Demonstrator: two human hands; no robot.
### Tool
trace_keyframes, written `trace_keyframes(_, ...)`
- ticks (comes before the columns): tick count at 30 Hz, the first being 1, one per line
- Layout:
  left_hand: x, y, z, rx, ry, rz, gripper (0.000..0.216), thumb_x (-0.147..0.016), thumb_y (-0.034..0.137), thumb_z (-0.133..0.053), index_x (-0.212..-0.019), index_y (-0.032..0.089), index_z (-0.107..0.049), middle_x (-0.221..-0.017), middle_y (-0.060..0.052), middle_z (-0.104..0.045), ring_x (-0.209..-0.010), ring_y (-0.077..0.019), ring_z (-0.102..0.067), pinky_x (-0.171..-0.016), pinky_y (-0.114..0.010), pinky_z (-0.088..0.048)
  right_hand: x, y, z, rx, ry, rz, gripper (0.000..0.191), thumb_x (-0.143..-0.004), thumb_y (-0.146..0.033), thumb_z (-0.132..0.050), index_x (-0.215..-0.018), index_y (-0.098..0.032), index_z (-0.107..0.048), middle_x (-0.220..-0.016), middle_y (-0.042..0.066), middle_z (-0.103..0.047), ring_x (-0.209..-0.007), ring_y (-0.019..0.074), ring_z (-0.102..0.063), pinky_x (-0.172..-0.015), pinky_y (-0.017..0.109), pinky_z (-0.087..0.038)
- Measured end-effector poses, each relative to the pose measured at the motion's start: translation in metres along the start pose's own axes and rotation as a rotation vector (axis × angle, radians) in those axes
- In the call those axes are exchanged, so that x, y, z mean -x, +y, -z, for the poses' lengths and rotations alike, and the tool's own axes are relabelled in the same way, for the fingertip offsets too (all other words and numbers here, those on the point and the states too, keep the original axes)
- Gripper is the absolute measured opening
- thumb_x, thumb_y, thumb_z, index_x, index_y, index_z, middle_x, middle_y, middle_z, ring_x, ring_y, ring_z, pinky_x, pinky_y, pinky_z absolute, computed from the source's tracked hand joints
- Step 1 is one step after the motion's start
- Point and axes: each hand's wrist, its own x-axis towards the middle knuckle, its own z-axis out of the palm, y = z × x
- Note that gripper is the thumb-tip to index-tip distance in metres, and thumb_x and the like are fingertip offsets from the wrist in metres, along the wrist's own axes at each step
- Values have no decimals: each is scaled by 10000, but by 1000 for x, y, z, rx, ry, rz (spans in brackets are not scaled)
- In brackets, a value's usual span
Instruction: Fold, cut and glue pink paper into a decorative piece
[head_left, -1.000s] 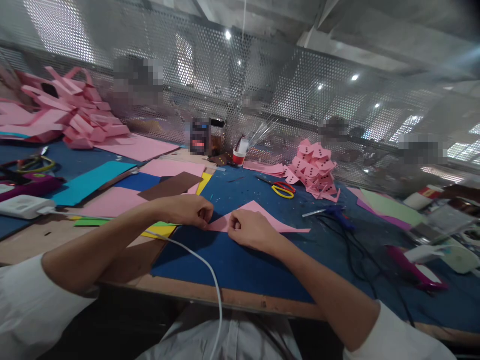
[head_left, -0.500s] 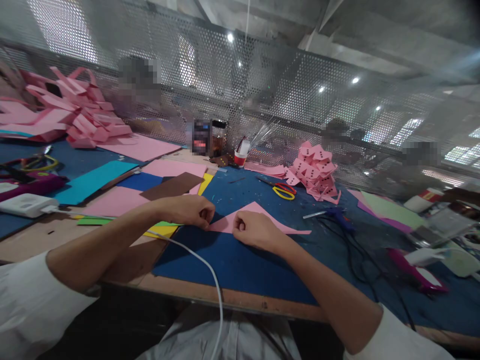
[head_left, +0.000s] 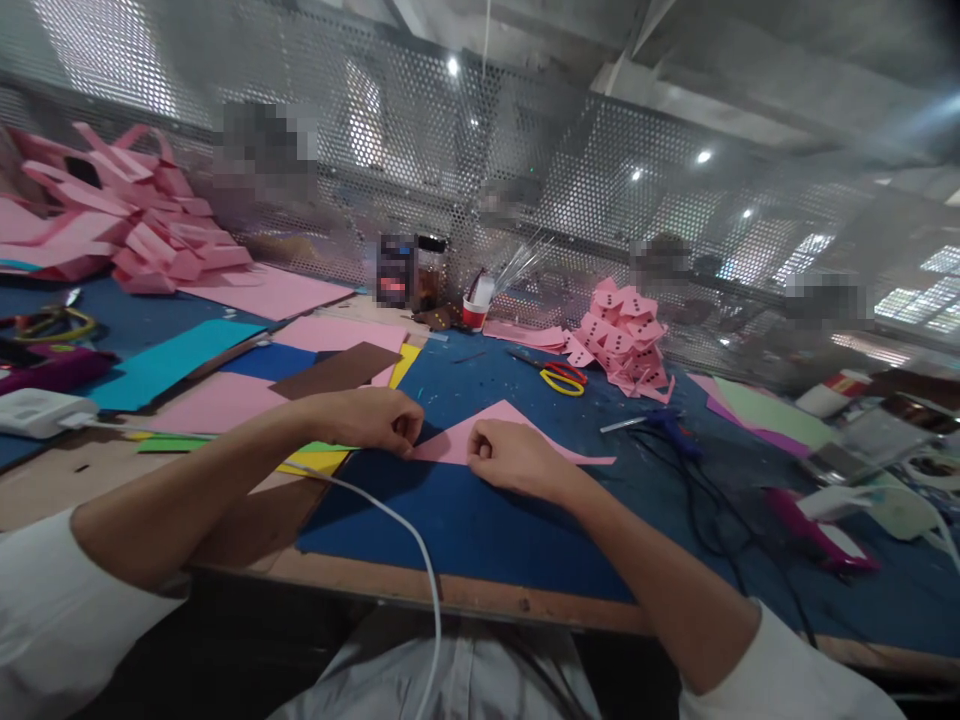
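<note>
A pink sheet of paper [head_left: 508, 420], showing a triangular outline with its peak away from me, lies on the blue work surface [head_left: 450, 530]. My left hand [head_left: 382, 420] is closed, its fingertips at the paper's left corner. Resting on the near edge, my right hand [head_left: 514, 455] has its fingers curled in and pressed on the paper. Fingertips of both hands are partly hidden. Beyond the paper lie scissors with red and yellow handles [head_left: 564, 378]. To the right is a blue glue gun [head_left: 675, 430].
Pink paper pieces with dark dots [head_left: 622, 335] are stacked at the back. A heap of pink paper strips [head_left: 157, 225] stands at the far left. Turquoise card [head_left: 180, 362] and brown card [head_left: 337, 370] lie at left. A white cable [head_left: 405, 520] hangs over the front edge.
The view has shifted slightly, so most things sit a little further left. The right hand keeps its place on the pink paper; the left stays at its corner.
</note>
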Motion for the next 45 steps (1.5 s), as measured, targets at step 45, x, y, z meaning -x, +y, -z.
trace_keyframes(45,-3,-7,-1,56,-11,-29,207,-783,411,-654,-831,211,-678,-805,-7,-681,-739,-174,-615,-608,-245,-376,30,23,14,-51,-9,-135,99,-804,-161,-597,-864,-219,-651,-830,-28,-710,-719,119,-597,-620,233,-317)
